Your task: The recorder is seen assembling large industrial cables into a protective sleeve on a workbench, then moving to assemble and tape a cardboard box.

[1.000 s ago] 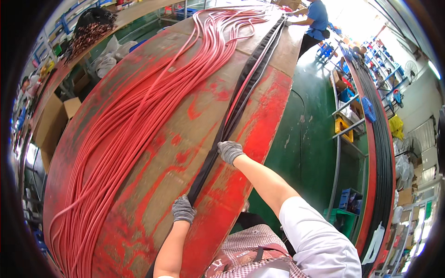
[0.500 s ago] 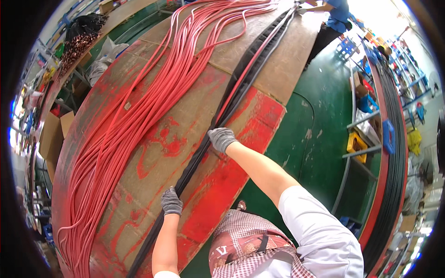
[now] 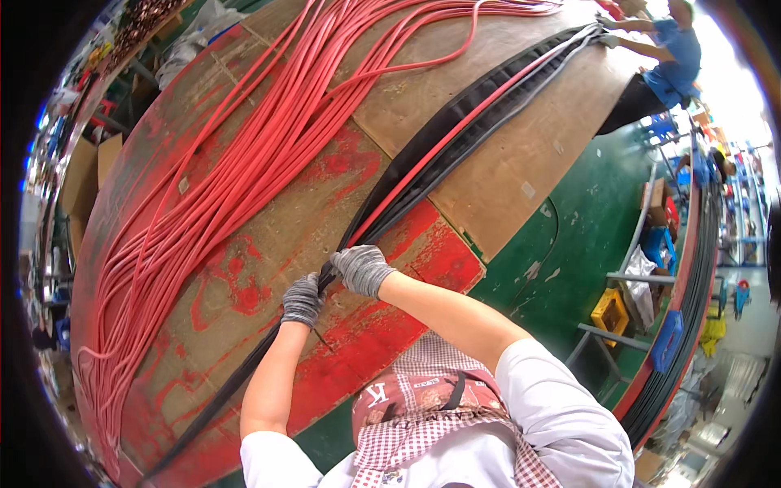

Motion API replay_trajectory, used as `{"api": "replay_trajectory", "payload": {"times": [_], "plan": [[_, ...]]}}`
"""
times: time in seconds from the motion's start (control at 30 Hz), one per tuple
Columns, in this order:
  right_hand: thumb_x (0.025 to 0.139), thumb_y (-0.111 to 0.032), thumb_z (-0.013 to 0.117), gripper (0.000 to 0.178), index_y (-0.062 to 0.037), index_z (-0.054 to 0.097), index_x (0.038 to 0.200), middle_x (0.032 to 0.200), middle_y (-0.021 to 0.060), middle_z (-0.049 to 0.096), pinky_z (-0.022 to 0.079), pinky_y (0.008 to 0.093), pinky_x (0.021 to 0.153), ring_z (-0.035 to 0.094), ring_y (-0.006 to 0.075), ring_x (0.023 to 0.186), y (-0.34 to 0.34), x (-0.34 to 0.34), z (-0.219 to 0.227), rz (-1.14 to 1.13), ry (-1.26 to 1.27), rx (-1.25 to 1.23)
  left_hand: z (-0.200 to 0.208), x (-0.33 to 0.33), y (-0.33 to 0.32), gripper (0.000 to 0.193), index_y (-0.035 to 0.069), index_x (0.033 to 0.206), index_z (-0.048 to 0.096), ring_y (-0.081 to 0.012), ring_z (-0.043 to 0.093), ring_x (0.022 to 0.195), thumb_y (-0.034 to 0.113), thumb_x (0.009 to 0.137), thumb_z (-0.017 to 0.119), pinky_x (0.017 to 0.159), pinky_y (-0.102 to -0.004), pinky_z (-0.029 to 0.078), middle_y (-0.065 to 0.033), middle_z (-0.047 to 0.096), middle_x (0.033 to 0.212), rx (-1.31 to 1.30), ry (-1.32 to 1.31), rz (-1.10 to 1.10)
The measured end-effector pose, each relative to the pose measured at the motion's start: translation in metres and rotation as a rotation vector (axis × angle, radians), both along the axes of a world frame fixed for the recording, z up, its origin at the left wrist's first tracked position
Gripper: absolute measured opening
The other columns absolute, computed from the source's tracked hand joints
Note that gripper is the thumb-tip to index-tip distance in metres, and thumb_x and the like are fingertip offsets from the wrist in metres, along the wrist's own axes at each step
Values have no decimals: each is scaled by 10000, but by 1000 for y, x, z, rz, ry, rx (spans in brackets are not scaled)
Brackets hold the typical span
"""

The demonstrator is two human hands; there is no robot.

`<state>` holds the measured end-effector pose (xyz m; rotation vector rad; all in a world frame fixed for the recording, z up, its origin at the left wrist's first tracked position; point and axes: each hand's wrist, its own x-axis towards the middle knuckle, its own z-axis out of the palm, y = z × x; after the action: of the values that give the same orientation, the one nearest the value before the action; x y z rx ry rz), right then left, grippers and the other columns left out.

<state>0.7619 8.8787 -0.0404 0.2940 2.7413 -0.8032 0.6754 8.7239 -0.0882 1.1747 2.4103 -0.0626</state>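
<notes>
A long black sleeve (image 3: 439,159) with a red cable inside runs lengthwise down a worn, red-painted wooden table (image 3: 244,285). My left hand (image 3: 303,299), in a grey knit glove, grips the sleeve. My right hand (image 3: 359,268), also gloved in grey, closes on the same sleeve just beyond it, the two hands almost touching. Left of the sleeve lies a thick bundle of many loose red cables (image 3: 244,175), spread along the table.
At the far end another person (image 3: 663,49) in blue holds the sleeve's other end. A green floor (image 3: 569,244) lies to the right, with metal racks, a yellow crate (image 3: 614,313) and black cables (image 3: 691,301). Cardboard boxes (image 3: 81,175) stand on the left.
My hands have come together on the black sleeve; earlier they were spread well apart along it. The view has shifted forward over the table.
</notes>
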Motion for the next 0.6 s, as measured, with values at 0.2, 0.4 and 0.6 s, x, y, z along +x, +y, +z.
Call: {"api": "replay_trajectory", "payload": {"times": [0.2, 0.4, 0.6], "plan": [[776, -204, 500, 148, -92, 556, 855, 698, 147, 597, 464, 421, 596, 586, 324, 684, -40, 21, -18, -124, 10, -264, 9, 10, -4, 279, 102, 956, 548, -308, 578, 807, 214, 705, 591, 708, -391, 466, -143, 599, 874, -64, -181, 16], [792, -200, 495, 130, -89, 543, 840, 705, 161, 589, 450, 442, 581, 575, 340, 666, -56, 29, -18, -148, 125, -404, 19, 30, -22, 283, 108, 993, 548, -280, 587, 787, 136, 713, 575, 677, -355, 475, -129, 607, 871, 178, -140, 80], [781, -216, 518, 143, -74, 540, 790, 638, 166, 564, 440, 441, 542, 566, 339, 630, -37, 24, 26, -43, 158, -404, 72, 36, -29, 233, 106, 969, 558, -304, 587, 730, 188, 750, 566, 640, -395, 472, -126, 608, 791, 218, -223, 139]]}}
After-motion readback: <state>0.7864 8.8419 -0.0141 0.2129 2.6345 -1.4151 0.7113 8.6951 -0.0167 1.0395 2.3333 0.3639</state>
